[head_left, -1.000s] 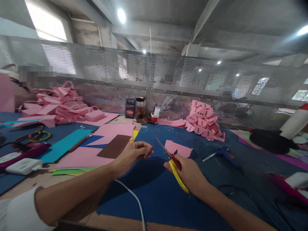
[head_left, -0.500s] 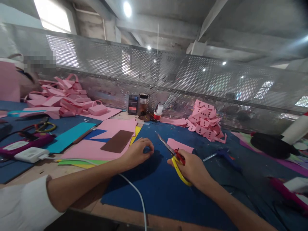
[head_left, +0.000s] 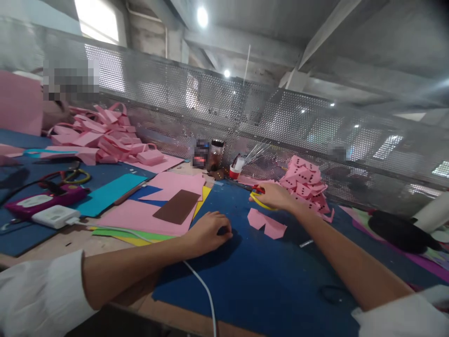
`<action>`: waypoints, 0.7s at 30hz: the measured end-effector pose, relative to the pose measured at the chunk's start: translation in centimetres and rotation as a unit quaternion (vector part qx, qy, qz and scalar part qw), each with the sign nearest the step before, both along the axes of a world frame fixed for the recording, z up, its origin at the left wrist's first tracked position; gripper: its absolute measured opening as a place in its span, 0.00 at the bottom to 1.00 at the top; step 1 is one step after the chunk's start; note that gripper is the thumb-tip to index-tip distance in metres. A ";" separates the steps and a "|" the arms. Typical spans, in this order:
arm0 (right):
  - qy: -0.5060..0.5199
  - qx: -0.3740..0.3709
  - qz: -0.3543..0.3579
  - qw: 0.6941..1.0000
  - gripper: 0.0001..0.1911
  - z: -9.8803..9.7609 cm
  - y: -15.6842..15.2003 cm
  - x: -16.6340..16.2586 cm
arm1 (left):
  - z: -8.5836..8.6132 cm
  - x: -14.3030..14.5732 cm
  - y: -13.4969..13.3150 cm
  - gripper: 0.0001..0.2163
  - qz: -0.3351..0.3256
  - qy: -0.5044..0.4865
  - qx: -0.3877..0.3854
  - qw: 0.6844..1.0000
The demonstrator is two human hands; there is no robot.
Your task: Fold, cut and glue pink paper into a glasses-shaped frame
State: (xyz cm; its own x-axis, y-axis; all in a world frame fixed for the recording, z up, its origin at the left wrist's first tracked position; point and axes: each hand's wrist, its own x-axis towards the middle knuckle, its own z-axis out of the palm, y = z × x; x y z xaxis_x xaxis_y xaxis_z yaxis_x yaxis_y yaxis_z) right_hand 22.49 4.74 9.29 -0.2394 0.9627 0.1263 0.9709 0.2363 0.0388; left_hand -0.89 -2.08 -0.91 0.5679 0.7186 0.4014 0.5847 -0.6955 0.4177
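Note:
My right hand [head_left: 277, 195] is reached forward over the blue mat and closed around the yellow-and-red handles of a pair of scissors [head_left: 261, 202]; the blades are mostly hidden. Just below it a pink foam sheet piece [head_left: 258, 218] with a notch in its lower edge lies on the mat. My left hand [head_left: 208, 235] hovers low at the mat's left part, fingers curled toward the thumb, and nothing shows between them. Beside it lie a brown rectangle [head_left: 177, 207] and pink sheets [head_left: 140, 216].
Pink pieces with dark dots [head_left: 305, 182] are heaped at right. A cup of thin rods [head_left: 235, 172] stands behind. Pink strips [head_left: 101, 133], a turquoise sheet [head_left: 112, 193] and a purple power strip [head_left: 45, 202] occupy the left. A white cable [head_left: 203, 285] crosses the mat edge.
My right hand has moved forward with the scissors, away from the pink piece, whose notch now shows. My left hand stays nearly where it was, and the view has shifted slightly.

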 end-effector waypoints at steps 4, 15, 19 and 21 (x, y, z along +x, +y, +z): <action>-0.023 -0.051 0.010 0.998 0.22 -1.6 5.2 -1.0 | 0.2 -0.1 0.0 0.04 0.004 -0.003 -0.004 1.000; -0.014 -0.100 0.119 0.988 0.17 -4.0 11.0 -2.1 | 0.4 -0.6 0.5 0.03 -0.002 -0.004 -0.010 1.000; 0.042 -0.013 0.173 0.984 0.18 -2.1 8.7 -0.5 | 0.4 -0.6 0.9 0.04 0.001 -0.008 -0.016 1.000; 0.062 0.009 0.196 0.979 0.20 -1.5 6.4 0.4 | 0.5 -0.6 1.2 0.05 0.002 -0.013 -0.018 1.000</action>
State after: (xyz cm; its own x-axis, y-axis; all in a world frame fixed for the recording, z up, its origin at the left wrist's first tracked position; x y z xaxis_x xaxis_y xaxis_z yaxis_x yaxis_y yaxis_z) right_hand 22.91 11.12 7.75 -0.5722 0.7967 0.1943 0.8028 0.5926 -0.0656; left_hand -1.53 -0.91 -0.41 0.5547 0.7350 0.3899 0.5758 -0.6774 0.4579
